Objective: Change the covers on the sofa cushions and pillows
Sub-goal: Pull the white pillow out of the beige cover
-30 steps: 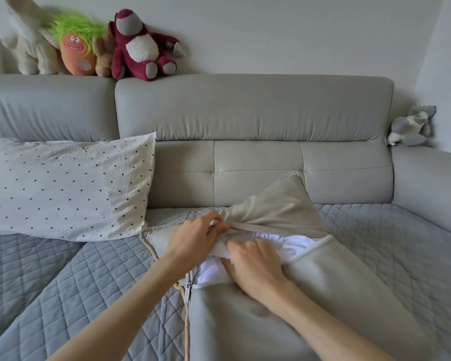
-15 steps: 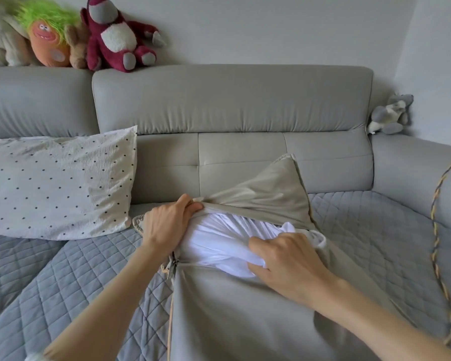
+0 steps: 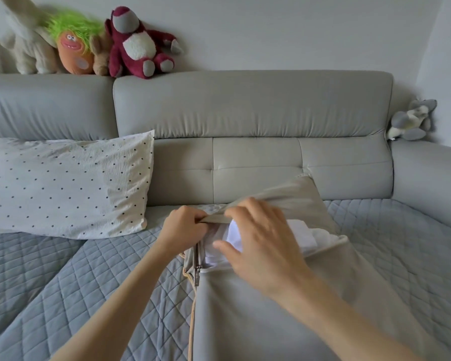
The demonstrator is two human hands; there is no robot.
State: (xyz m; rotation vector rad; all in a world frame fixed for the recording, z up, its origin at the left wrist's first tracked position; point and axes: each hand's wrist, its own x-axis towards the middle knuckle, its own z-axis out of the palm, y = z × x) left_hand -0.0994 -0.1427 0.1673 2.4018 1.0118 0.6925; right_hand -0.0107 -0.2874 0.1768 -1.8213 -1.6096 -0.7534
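A beige cushion cover lies on the sofa seat in front of me, its zipped side open toward the backrest. A white inner cushion shows in the opening. My left hand pinches the upper edge of the cover at the left end of the opening and holds it up. My right hand lies over the white cushion with fingers spread, fingertips at the cover's upper edge. A metal zipper pull hangs at the left corner below my left hand.
A white pillow with black dots leans against the grey sofa backrest at left. A quilted grey throw covers the seat. Plush toys sit on the backrest, a grey one on the right corner.
My right hand has moved up and left, from the lower right of the opening onto the white cushion near my left hand. My left hand keeps its hold on the cover edge.
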